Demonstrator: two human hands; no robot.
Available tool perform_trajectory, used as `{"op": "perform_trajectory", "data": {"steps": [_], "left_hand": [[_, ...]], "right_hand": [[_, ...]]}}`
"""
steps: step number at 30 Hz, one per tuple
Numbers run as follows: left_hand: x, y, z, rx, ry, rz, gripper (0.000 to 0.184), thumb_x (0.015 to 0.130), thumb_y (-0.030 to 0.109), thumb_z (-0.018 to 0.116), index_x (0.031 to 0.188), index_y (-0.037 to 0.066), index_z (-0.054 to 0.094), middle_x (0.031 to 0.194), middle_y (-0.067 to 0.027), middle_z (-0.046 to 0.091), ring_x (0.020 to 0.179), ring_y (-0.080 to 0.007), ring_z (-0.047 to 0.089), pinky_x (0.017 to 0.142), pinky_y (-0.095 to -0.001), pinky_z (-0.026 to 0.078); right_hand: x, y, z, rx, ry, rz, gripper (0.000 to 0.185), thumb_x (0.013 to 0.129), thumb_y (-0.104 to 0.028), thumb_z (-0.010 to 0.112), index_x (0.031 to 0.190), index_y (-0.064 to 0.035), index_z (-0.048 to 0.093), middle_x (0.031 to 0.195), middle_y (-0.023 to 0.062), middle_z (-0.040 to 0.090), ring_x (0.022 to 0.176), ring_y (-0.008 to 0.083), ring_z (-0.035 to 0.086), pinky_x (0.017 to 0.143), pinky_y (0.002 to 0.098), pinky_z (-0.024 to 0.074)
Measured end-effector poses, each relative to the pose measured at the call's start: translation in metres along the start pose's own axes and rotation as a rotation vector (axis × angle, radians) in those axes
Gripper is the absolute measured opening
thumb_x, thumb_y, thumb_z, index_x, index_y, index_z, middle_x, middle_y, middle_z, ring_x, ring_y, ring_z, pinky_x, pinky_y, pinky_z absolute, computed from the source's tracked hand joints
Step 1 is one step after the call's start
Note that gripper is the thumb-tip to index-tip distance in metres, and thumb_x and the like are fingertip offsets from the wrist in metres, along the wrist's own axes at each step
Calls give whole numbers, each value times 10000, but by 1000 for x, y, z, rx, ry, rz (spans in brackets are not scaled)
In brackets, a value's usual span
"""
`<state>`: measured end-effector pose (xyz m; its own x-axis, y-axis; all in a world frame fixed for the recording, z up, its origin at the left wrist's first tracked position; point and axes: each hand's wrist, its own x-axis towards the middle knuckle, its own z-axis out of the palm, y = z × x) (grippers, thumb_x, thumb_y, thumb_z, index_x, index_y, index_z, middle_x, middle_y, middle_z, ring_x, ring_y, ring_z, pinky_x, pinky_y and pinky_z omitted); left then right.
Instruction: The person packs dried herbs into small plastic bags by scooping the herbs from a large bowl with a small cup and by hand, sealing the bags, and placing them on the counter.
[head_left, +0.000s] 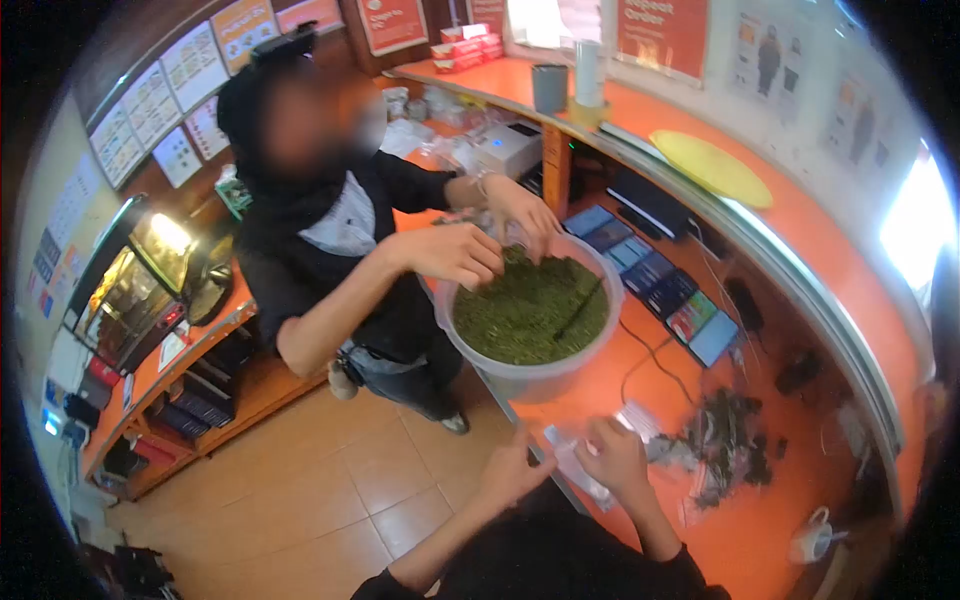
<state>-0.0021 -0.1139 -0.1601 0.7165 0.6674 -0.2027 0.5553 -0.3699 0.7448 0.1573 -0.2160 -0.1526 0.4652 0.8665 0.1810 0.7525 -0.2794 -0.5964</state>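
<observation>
My right hand (615, 456), fingers curled, pinches a small clear plastic bag (574, 462) at the counter's near edge. On the bag's other side is my left hand (514, 468), thumb and index finger apart, the thumb close to the bag's edge; contact is unclear. Beyond my hands stands a translucent plastic tub (535, 378) of chopped dried green herb (520, 318), with a dark stick-like tool (579, 308) in it. Both hands of another person (470, 250) reach into the tub from the far side. Right of my hands lies a heap of small dark-and-clear packets (728, 445).
The orange counter (650, 375) carries a row of phones or tablets (665, 290), cables and a white mug (815, 537). A raised shelf (840, 270) holds a yellow oval tray (710, 167). A lit display case (130, 285) stands left, past the tiled floor (330, 500).
</observation>
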Motion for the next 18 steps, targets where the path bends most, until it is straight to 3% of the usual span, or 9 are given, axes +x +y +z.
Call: {"op": "perform_trajectory", "data": {"steps": [2, 3, 5, 7, 9, 10, 14, 16, 18], "left_hand": [[-1, 7, -4, -187, 271, 269, 425, 863, 156, 718, 1246, 27, 589, 1057, -144, 633, 831, -173, 680, 736, -335, 551], [1, 5, -4, -195, 249, 271, 425, 863, 156, 718, 1246, 27, 589, 1057, -144, 633, 831, -173, 680, 736, -335, 551], [7, -5, 0, -461, 29, 472, 630, 809, 175, 778, 1364, 57, 504, 1221, -140, 535, 1014, -190, 640, 920, -362, 524], [8, -15, -4, -530, -35, 395, 710, 757, 197, 827, 1372, 57, 502, 1215, -122, 543, 1094, -225, 604, 1015, -404, 482], [7, -16, -12, -294, 139, 314, 738, 739, 211, 845, 1373, 54, 502, 1208, -126, 542, 1127, -244, 587, 1029, -413, 469], [8, -18, -12, -283, 147, 276, 780, 703, 249, 875, 1363, 49, 512, 1265, -140, 523, 1175, -261, 559, 1050, -427, 455], [9, -11, 3, -134, 291, 553, 586, 747, 174, 853, 1249, 21, 590, 1197, -132, 595, 1110, -230, 607, 1011, -400, 487], [18, -39, 19, -939, -55, 218, 351, 810, 40, 792, 1124, -1, 639, 1107, -79, 651, 1055, -178, 635, 891, -332, 535], [16, -40, 7, -926, -17, 179, 257, 832, -22, 749, 1068, -10, 647, 1055, -52, 660, 1014, -152, 642, 874, -312, 533]], "right_hand": [[6, 5, 6, 336, 117, -138, 188, 789, -126, 679, 950, -33, 658, 872, 171, 664, 711, 342, 684, 641, 400, 548], [8, 6, 2, 327, 120, -116, 188, 789, -126, 679, 950, -33, 658, 872, 171, 664, 711, 342, 684, 641, 400, 548], [13, 4, -7, 308, -36, -211, 128, 821, -17, 658, 947, 1, 666, 868, 143, 693, 798, 276, 711, 666, 345, 552], [16, -9, -23, 343, 16, -195, 111, 823, -2, 660, 933, -6, 671, 857, 135, 697, 727, 242, 702, 625, 327, 540], [16, -11, -30, 250, 84, -122, 99, 840, -2, 618, 933, -16, 651, 848, 166, 662, 727, 347, 684, 649, 395, 543], [16, -11, -28, 198, 116, -165, 70, 850, -13, 639, 919, -14, 651, 829, 157, 663, 688, 328, 680, 616, 385, 534], [12, -24, -20, 309, 78, -120, 55, 852, -17, 654, 906, -9, 643, 778, 152, 659, 645, 290, 675, 582, 364, 521], [15, -24, -22, 372, 42, -54, 48, 853, -20, 677, 894, -11, 653, 714, 97, 659, 576, 137, 619, 545, 276, 474], [17, -19, -30, 368, -12, -9, 47, 859, -30, 679, 885, -11, 644, 700, 93, 655, 574, 127, 611, 542, 270, 462]]}}
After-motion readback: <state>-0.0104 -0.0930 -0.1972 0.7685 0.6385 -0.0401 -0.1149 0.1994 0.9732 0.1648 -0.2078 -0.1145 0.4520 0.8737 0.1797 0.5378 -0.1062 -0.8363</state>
